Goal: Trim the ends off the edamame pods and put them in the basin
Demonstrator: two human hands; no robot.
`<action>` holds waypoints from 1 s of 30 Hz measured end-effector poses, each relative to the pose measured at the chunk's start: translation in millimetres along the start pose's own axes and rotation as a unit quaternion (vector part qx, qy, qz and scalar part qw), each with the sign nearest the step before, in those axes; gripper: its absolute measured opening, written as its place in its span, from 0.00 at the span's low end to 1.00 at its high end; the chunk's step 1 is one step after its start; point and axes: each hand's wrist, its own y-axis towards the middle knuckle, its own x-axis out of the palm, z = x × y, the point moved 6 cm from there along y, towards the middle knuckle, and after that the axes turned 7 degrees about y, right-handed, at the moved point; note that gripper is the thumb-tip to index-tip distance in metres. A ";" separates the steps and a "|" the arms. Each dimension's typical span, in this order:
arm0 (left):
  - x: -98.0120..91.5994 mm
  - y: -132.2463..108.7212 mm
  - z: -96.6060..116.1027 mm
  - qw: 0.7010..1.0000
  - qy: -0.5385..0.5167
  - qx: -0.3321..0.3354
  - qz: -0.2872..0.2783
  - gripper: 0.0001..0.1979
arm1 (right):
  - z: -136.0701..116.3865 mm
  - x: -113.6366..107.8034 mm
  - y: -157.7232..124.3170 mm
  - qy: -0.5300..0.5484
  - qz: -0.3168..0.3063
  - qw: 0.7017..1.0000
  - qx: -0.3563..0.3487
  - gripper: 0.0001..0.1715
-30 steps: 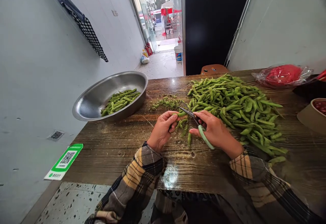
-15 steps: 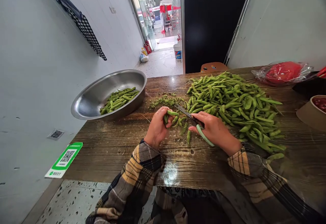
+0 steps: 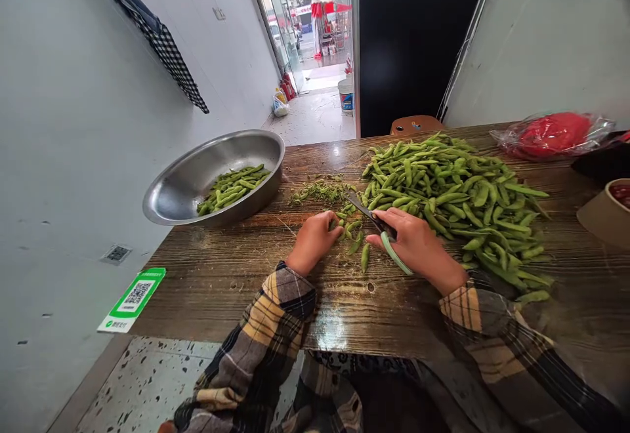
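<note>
My left hand [image 3: 314, 239] is closed, back turned up, around green soybean pods that mostly hide behind its fingers. My right hand [image 3: 411, 243] grips scissors [image 3: 364, 208] with pale green handles, the blades pointing away and to the left. Between the two hands, several loose pods lie on the wood, one single pod [image 3: 365, 258] nearest me. Just beyond the blade tips is a small heap of trimmed bits [image 3: 319, 190]. To the right rises a large pile of soybean pods [image 3: 443, 187].
A steel basin [image 3: 165, 187] holding pods stands at the table's back left. On the wooden table [image 3: 207, 295], a green QR-code card [image 3: 132, 298] sits at the left edge. A red item in clear plastic [image 3: 554, 136] and a paper bowl [image 3: 598, 216] are at the right.
My left hand has rolled over, palm down, and shifted slightly right, so the pods in it are now mostly hidden. My right hand keeps hold of the scissors. The view has tilted slightly.
</note>
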 end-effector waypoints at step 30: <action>-1.4 -13.8 30.7 0.904 -0.418 -0.002 -0.092 0.14 | -9.3 3.8 -0.1 0.072 -0.033 0.997 0.007 0.25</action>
